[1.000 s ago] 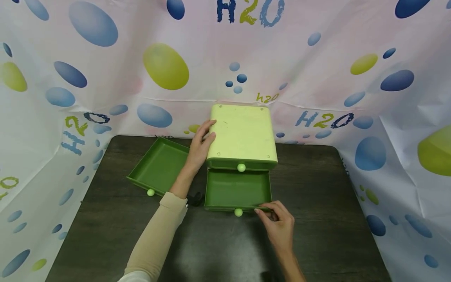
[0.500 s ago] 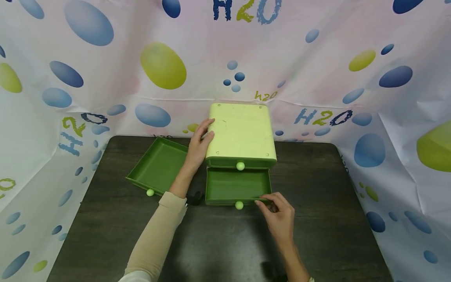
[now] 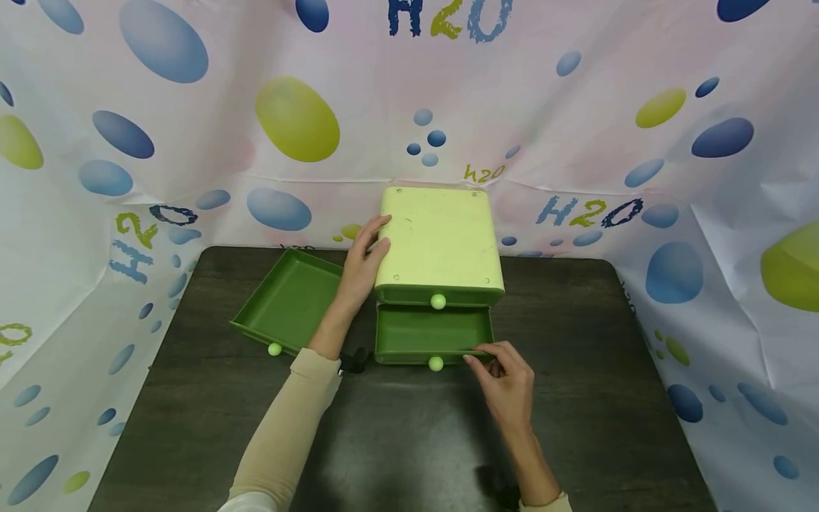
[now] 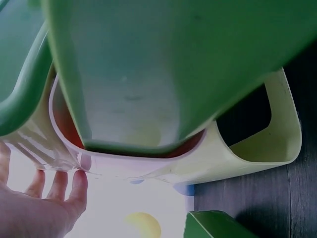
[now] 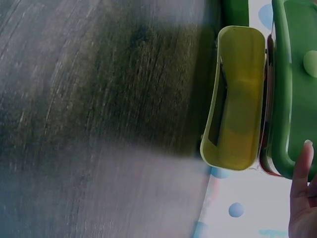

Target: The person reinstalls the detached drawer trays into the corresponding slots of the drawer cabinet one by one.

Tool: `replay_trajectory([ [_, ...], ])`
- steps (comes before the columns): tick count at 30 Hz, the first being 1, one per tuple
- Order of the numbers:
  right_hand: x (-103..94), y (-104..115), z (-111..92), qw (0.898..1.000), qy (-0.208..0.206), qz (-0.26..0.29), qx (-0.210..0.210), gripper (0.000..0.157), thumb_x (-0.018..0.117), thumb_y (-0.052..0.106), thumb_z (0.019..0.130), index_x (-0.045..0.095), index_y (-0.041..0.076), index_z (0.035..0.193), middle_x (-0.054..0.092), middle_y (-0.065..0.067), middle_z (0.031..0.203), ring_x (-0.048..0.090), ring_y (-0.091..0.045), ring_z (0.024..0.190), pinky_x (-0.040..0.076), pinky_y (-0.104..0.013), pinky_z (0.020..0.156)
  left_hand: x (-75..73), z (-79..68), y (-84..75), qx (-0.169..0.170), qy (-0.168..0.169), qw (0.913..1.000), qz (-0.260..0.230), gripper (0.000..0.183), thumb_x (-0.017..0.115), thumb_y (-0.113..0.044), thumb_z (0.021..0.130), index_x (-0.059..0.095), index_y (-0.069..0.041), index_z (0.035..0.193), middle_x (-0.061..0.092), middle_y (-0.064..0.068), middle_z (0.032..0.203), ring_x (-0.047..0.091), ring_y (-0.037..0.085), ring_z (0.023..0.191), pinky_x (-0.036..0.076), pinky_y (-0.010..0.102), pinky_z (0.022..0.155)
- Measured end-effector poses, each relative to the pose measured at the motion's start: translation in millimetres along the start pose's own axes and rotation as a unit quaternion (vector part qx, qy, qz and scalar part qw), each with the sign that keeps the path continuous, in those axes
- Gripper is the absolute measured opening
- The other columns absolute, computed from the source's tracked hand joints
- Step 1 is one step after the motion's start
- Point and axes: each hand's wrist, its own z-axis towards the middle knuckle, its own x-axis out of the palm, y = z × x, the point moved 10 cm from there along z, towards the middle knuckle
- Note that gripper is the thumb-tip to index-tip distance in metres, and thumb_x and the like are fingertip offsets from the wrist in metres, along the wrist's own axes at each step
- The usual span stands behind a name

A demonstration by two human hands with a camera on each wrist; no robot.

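A small chest of drawers with a pale yellow-green top (image 3: 438, 238) stands at the back of the table. Its green top drawer (image 3: 409, 296) is closed, while the middle drawer (image 3: 431, 334) sticks out towards me, with nothing in it. At the chest's left side, my left hand (image 3: 362, 267) rests with fingers extended, the fingertips (image 4: 79, 179) touching the wall in the left wrist view. My right hand (image 3: 510, 387) pinches the right end of the middle drawer's front rim between thumb and fingers. Below that drawer, the yellow bottom compartment (image 5: 242, 99) has no drawer in it.
A removed green drawer (image 3: 291, 299) with a round knob lies at an angle left of the chest, partly behind my left forearm. The dark wooden table (image 3: 576, 355) extends around. A printed sheet (image 3: 358, 121) hangs behind and at both sides.
The middle drawer has slid further into the chest, away from me, with my right hand moving along with it. My left hand has stayed on the chest's side.
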Motion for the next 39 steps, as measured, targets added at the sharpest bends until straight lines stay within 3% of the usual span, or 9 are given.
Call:
replay_trajectory([
  [8,-0.1,-4.8,-0.4,1.000,0.008,-0.021,0.010,0.023,0.078,0.010,0.070,0.070,0.012,0.092,0.059,0.000,0.088,0.042,-0.006,0.052,0.036,-0.017,0.049,0.4,-1.9,-0.7,0.002,0.003,1.0000,-0.004,0.042,0.044,-0.016,0.097,0.039,-0.008,0.138,0.025,0.010,0.146,0.031,0.027,0.129,0.033,0.044,0.098],
  [20,3.5,-16.4,1.1,0.993,-0.004,-0.089,0.077,0.049,0.080,0.027,0.069,0.061,0.015,0.112,0.047,-0.003,0.115,0.041,-0.007,0.058,0.037,-0.018,0.053,1.4,-3.2,0.7,0.006,0.003,1.0000,-0.005,0.042,0.045,-0.016,0.097,0.040,-0.007,0.138,0.026,0.010,0.146,0.032,0.025,0.128,0.033,0.045,0.098],
  [29,4.1,-23.6,3.2,0.991,-0.021,-0.084,0.105,0.086,0.081,0.027,0.067,0.036,0.021,0.140,0.043,-0.004,0.128,0.045,-0.006,0.060,0.044,-0.017,0.056,1.0,-2.9,-0.4,0.010,0.000,0.9999,-0.007,0.042,0.044,-0.015,0.097,0.040,-0.007,0.138,0.027,0.010,0.145,0.034,0.023,0.127,0.033,0.044,0.098],
  [39,6.3,-28.5,5.3,0.990,-0.015,-0.075,0.117,0.089,0.080,0.030,0.068,0.032,0.018,0.142,0.041,-0.006,0.130,0.047,-0.008,0.060,0.045,-0.017,0.056,1.2,-2.6,0.9,0.019,0.003,0.9997,-0.016,0.042,0.042,-0.015,0.097,0.039,-0.007,0.138,0.026,0.011,0.145,0.036,0.021,0.125,0.036,0.043,0.094],
])
